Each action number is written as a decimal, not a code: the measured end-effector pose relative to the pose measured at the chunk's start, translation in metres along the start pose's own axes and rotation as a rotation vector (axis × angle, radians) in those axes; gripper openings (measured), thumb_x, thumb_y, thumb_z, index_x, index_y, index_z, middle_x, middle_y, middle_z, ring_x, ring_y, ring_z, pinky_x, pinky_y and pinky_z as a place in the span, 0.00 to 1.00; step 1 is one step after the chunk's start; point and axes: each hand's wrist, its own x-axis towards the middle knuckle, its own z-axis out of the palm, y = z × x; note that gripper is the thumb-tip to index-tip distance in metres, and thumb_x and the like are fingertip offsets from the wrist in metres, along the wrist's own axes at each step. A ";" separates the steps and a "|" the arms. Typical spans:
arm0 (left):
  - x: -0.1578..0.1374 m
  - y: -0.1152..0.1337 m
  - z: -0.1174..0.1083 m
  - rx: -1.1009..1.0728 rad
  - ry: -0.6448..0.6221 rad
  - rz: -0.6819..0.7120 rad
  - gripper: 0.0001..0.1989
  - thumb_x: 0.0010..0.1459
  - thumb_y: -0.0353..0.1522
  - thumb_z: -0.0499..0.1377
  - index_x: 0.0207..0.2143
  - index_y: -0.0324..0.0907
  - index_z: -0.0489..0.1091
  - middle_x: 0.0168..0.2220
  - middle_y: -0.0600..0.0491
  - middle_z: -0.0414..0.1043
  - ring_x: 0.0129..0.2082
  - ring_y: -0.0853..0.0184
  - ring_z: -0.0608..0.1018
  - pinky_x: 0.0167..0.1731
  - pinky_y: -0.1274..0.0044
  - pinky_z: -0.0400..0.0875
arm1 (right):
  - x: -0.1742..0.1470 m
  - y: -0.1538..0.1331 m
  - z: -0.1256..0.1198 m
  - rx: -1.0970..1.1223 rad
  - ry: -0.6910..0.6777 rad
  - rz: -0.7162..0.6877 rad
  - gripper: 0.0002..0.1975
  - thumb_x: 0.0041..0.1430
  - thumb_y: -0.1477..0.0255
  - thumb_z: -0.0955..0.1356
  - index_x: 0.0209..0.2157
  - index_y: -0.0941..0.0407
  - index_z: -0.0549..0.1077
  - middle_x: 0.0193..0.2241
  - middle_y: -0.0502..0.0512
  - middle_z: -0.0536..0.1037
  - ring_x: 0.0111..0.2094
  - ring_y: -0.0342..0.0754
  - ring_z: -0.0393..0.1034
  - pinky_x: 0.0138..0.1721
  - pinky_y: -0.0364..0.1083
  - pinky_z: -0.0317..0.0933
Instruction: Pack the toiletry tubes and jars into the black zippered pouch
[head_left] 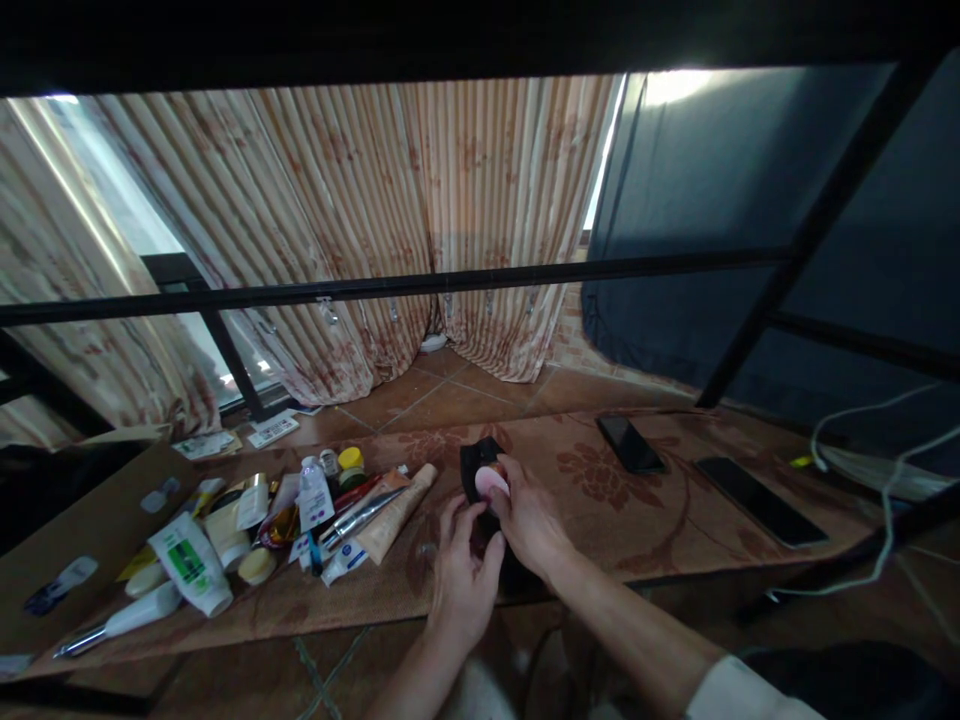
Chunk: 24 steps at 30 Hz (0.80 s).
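A small pink round item (491,482), flat-faced like a lid or puff, is pinched between the thumb and fingers of my right hand (525,515). Behind and beneath it is a soft black pouch (478,456), which runs down between my hands to the near edge of the rug. My left hand (463,570) is curled at the pouch's left side, its fingertips close to the pink item. Something dark shows between its thumb and fingers, partly hidden. Left of my hands lie a beige squeeze tube (397,520) and a silver tube (367,517).
Several cosmetics, including a white-green tube (191,562) and a yellow-capped jar (350,460), lie beside a cardboard box (67,550). Two phones (630,444) (761,500) rest at right on the patterned rug (592,520). A black metal bar (480,283) crosses ahead; a white cable (889,500) hangs right.
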 end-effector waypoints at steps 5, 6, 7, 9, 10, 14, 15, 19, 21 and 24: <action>0.000 0.001 0.000 -0.010 -0.001 -0.011 0.16 0.58 0.36 0.55 0.49 0.45 0.66 0.57 0.45 0.55 0.43 0.65 0.74 0.33 0.76 0.75 | 0.000 -0.001 -0.001 -0.035 -0.037 0.030 0.23 0.62 0.70 0.59 0.58 0.57 0.59 0.50 0.63 0.70 0.51 0.52 0.65 0.51 0.48 0.58; 0.000 0.001 0.000 -0.016 -0.004 -0.013 0.16 0.58 0.36 0.55 0.49 0.45 0.66 0.57 0.45 0.55 0.42 0.66 0.74 0.32 0.76 0.75 | 0.000 -0.001 -0.001 -0.041 -0.038 0.033 0.23 0.62 0.70 0.59 0.58 0.57 0.59 0.50 0.63 0.70 0.51 0.52 0.65 0.51 0.48 0.57; 0.000 0.001 0.000 -0.021 -0.005 -0.012 0.16 0.58 0.36 0.55 0.49 0.45 0.66 0.58 0.45 0.55 0.42 0.66 0.74 0.31 0.77 0.75 | 0.000 -0.001 -0.001 -0.045 -0.038 0.035 0.23 0.62 0.69 0.58 0.58 0.57 0.59 0.50 0.63 0.70 0.51 0.52 0.65 0.51 0.48 0.57; 0.001 0.002 0.000 -0.020 0.002 -0.002 0.16 0.58 0.35 0.54 0.49 0.45 0.66 0.58 0.45 0.55 0.44 0.65 0.74 0.32 0.77 0.75 | 0.000 0.000 -0.001 -0.054 -0.039 0.037 0.23 0.62 0.69 0.58 0.59 0.57 0.58 0.50 0.63 0.70 0.52 0.52 0.65 0.50 0.48 0.57; 0.001 0.003 0.000 -0.013 0.006 0.006 0.16 0.58 0.35 0.54 0.49 0.45 0.66 0.57 0.45 0.56 0.46 0.64 0.73 0.33 0.76 0.75 | 0.000 0.000 -0.001 -0.059 -0.041 0.037 0.23 0.63 0.68 0.58 0.59 0.57 0.58 0.50 0.63 0.70 0.52 0.52 0.65 0.50 0.48 0.58; 0.002 0.001 -0.005 0.019 0.019 0.028 0.16 0.59 0.35 0.53 0.49 0.45 0.66 0.57 0.46 0.57 0.53 0.61 0.69 0.40 0.72 0.74 | 0.000 0.002 0.001 -0.079 -0.040 0.025 0.23 0.64 0.66 0.57 0.58 0.58 0.59 0.48 0.64 0.71 0.50 0.54 0.66 0.48 0.49 0.59; 0.003 -0.001 -0.007 0.023 0.021 0.029 0.16 0.59 0.35 0.53 0.49 0.45 0.66 0.57 0.46 0.57 0.53 0.61 0.68 0.41 0.72 0.74 | 0.000 0.002 0.001 -0.083 -0.036 0.022 0.23 0.64 0.66 0.57 0.58 0.58 0.59 0.48 0.64 0.71 0.50 0.54 0.66 0.48 0.49 0.59; 0.003 -0.020 -0.018 0.051 0.062 0.021 0.15 0.59 0.35 0.52 0.48 0.43 0.67 0.55 0.45 0.60 0.52 0.60 0.69 0.42 0.70 0.74 | -0.001 0.004 0.005 -0.100 -0.021 0.003 0.23 0.63 0.68 0.58 0.58 0.58 0.60 0.47 0.65 0.72 0.49 0.54 0.66 0.47 0.50 0.59; 0.000 -0.034 -0.025 0.086 0.078 0.022 0.14 0.58 0.34 0.53 0.47 0.42 0.68 0.54 0.44 0.63 0.51 0.60 0.70 0.44 0.67 0.72 | -0.001 0.005 0.006 -0.112 -0.021 -0.003 0.23 0.62 0.69 0.59 0.58 0.57 0.60 0.47 0.64 0.72 0.49 0.54 0.67 0.47 0.50 0.59; -0.008 -0.054 -0.037 0.147 0.087 0.018 0.14 0.58 0.34 0.53 0.46 0.42 0.68 0.52 0.45 0.66 0.51 0.60 0.71 0.47 0.66 0.71 | 0.000 0.005 0.006 -0.128 -0.023 0.005 0.23 0.61 0.70 0.59 0.58 0.57 0.60 0.46 0.64 0.72 0.48 0.54 0.67 0.47 0.49 0.59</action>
